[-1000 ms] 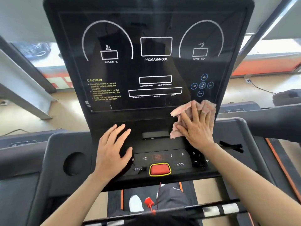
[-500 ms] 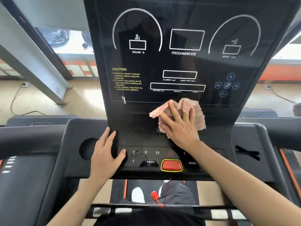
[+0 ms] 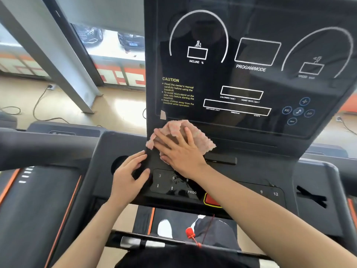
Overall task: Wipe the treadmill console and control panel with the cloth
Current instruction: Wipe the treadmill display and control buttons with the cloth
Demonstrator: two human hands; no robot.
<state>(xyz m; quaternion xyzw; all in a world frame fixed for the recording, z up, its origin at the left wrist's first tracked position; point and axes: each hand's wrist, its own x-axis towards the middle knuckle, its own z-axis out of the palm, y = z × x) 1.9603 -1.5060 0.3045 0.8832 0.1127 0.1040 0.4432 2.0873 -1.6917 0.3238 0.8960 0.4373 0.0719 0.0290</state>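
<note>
As the right hand (image 3: 179,151) presses cloth (image 3: 201,138), forearm (image 3: 241,192) half-covers red button (image 3: 211,201).

The console (image 3: 251,74) stands upright at the back, and the control panel (image 3: 170,182) lies below it, nearer the person. The cloth (image 3: 197,136) lies at the console's lower left corner, on the ledge between the two, pressed under the flat right grip (image 3: 179,153). The right forearm crosses the control panel from the lower right and covers part of the stop button (image 3: 209,202) at the panel's front edge. The left grip (image 3: 127,175) rests just left of the cloth, on the control panel's left edge, with a round cup hole (image 3: 116,165) just to its left. A narrow bar (image 3: 224,160) sits right of the right grip. A handrail (image 3: 38,147) runs off to the far left. The safety clip (image 3: 190,234) hangs below the stop button.
</note>
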